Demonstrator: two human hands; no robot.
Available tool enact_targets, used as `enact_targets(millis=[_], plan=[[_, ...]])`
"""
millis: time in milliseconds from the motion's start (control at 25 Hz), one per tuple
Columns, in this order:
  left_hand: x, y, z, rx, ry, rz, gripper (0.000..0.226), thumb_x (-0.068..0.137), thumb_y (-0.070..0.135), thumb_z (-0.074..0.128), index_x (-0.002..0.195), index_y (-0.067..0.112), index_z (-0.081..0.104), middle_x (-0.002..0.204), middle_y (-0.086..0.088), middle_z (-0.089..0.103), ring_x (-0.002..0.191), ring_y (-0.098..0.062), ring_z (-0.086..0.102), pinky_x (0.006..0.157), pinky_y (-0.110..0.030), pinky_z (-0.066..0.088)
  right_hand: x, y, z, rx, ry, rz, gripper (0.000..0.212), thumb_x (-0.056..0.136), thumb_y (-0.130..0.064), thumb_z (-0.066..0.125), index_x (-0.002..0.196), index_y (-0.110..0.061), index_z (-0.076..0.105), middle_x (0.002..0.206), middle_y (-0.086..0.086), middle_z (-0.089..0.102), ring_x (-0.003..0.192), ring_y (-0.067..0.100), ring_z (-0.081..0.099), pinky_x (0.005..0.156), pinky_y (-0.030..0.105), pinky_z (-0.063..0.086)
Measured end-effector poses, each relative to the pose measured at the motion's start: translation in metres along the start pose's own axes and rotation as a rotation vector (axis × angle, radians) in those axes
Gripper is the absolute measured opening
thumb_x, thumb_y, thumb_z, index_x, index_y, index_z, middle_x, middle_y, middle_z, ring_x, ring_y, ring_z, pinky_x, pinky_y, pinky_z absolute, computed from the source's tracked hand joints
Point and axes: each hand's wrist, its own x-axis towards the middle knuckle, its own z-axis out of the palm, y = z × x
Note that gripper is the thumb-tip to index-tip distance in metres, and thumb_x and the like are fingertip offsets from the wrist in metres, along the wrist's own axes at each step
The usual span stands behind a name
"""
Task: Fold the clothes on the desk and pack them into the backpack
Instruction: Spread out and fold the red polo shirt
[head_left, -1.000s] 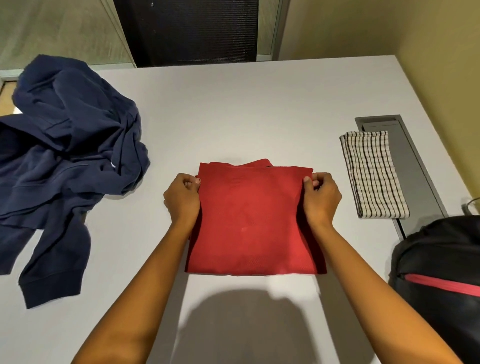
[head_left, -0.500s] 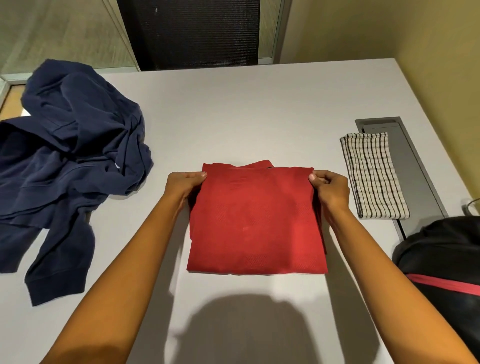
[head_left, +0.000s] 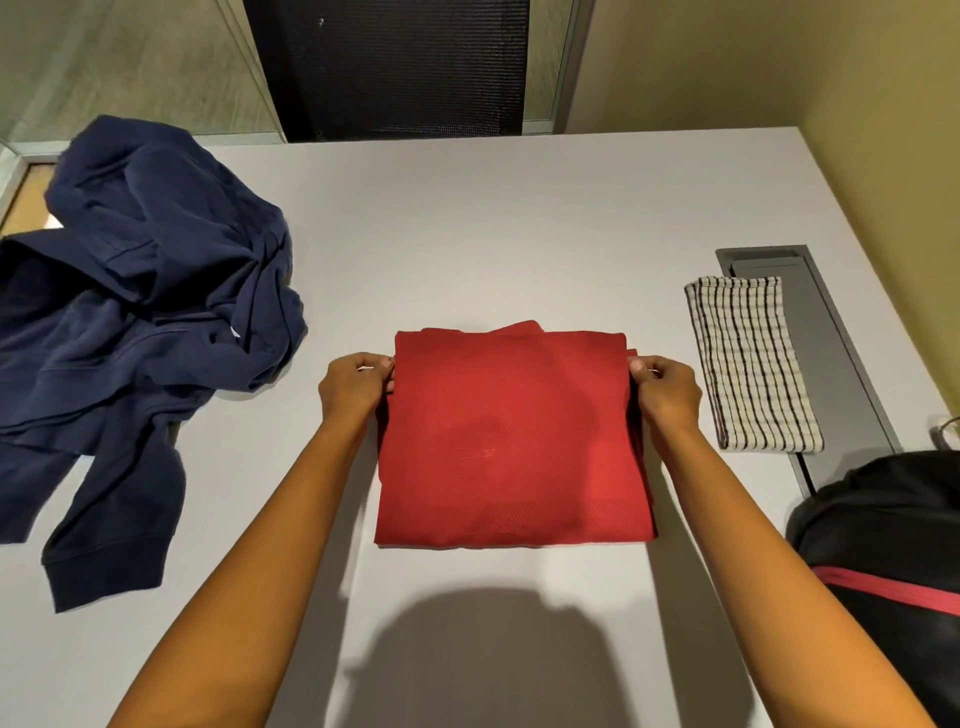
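A red garment (head_left: 511, 441), folded into a neat square, lies at the middle of the white desk (head_left: 493, 228). My left hand (head_left: 353, 387) pinches its far left edge and my right hand (head_left: 667, 389) pinches its far right edge. A crumpled navy hoodie (head_left: 140, 322) sprawls unfolded on the left of the desk. The black backpack (head_left: 883, 561) with a red stripe sits at the right edge, partly cut off by the frame.
A folded black-and-white checked cloth (head_left: 748, 364) lies right of the red garment, overlapping a grey cable hatch (head_left: 826, 338) set in the desk. A yellow wall runs along the right side. A dark panel stands behind the desk's far edge.
Both hands slid a little farther along the sides of the red garment toward its far corners. The garment has stayed flat in the same place.
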Motion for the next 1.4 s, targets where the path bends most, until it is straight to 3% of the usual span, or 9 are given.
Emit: enact_targets(millis=[160,320,400,520,640,760,920,1120,1400], plan=[[0.008,-0.005,-0.003,-0.057,-0.110,-0.053,0.020,0.088,0.023,0.069,0.099,0.006,0.073,0.084,-0.005,0.071,0.073,-0.015,0.066,0.080,-0.028,0.054,0.000,0.006,-0.002,0.038,-0.102,0.021,0.009,0.089,-0.027,0.070,0.086,-0.018,0.071,0.097,0.007,0.071,0.094,0.023,0.066,0.093,0.038,0.052],[-0.003,-0.001,-0.002,-0.293,-0.239,-0.139,0.016,0.090,0.010,0.066,0.101,-0.001,0.067,0.066,-0.002,0.069,0.048,-0.003,0.062,0.047,-0.013,0.047,-0.002,0.002,-0.002,0.083,-0.093,0.014,0.013,0.086,-0.021,0.073,0.075,-0.027,0.067,0.092,0.004,0.070,0.093,0.021,0.066,0.092,0.035,0.052],[-0.008,0.003,0.001,-0.297,-0.248,-0.156,0.010,0.090,0.006,0.065,0.099,0.001,0.066,0.071,-0.006,0.067,0.043,-0.001,0.058,0.043,-0.012,0.045,-0.003,0.004,0.000,0.089,-0.062,0.001,0.012,0.087,-0.021,0.072,0.077,-0.026,0.067,0.087,0.001,0.068,0.088,0.017,0.064,0.087,0.030,0.051],[-0.004,0.005,0.004,-0.123,-0.092,-0.081,0.008,0.087,0.006,0.066,0.084,0.013,0.068,0.092,-0.014,0.071,0.063,-0.014,0.062,0.065,-0.024,0.053,-0.005,0.001,-0.002,0.087,0.026,-0.014,0.004,0.089,-0.020,0.069,0.085,-0.018,0.069,0.077,-0.004,0.063,0.078,0.013,0.060,0.078,0.025,0.047],[-0.001,0.010,0.000,0.051,0.174,0.014,0.017,0.089,0.009,0.059,0.078,0.022,0.064,0.088,-0.003,0.067,0.079,-0.020,0.063,0.084,-0.038,0.052,-0.002,-0.005,-0.010,0.084,0.152,-0.063,0.005,0.090,-0.018,0.068,0.090,-0.013,0.069,0.073,-0.006,0.059,0.067,0.007,0.055,0.067,0.020,0.042],[0.006,0.007,0.002,0.101,0.148,-0.039,0.017,0.090,0.014,0.058,0.078,0.024,0.063,0.093,0.000,0.067,0.097,-0.027,0.063,0.098,-0.051,0.045,0.003,0.000,-0.008,0.062,0.124,-0.062,0.006,0.089,-0.018,0.068,0.090,-0.012,0.070,0.074,-0.005,0.060,0.070,0.010,0.057,0.069,0.021,0.046],[0.014,0.000,0.008,0.114,0.032,-0.061,0.023,0.096,0.031,0.055,0.104,0.013,0.067,0.112,-0.009,0.068,0.105,-0.029,0.061,0.099,-0.047,0.046,0.009,0.003,0.000,0.031,-0.008,0.007,0.021,0.092,-0.032,0.065,0.100,-0.013,0.070,0.092,0.002,0.067,0.089,0.018,0.062,0.087,0.032,0.049],[0.014,0.009,0.017,0.027,0.167,-0.055,0.013,0.099,0.022,0.048,0.095,0.019,0.061,0.110,-0.008,0.066,0.105,-0.030,0.059,0.090,-0.041,0.048,-0.001,-0.013,0.009,0.076,0.170,-0.118,0.014,0.094,-0.020,0.061,0.103,-0.010,0.065,0.082,-0.004,0.058,0.081,0.014,0.055,0.071,0.019,0.038],[-0.043,-0.020,0.014,0.082,0.187,0.242,0.014,0.100,0.023,0.047,0.109,0.013,0.051,0.081,0.013,0.054,0.084,-0.016,0.056,0.086,-0.037,0.044,-0.049,0.027,0.011,-0.125,0.180,-0.353,0.026,0.094,-0.010,0.057,0.120,-0.008,0.052,0.111,0.008,0.049,0.097,0.019,0.052,0.090,0.030,0.043]])
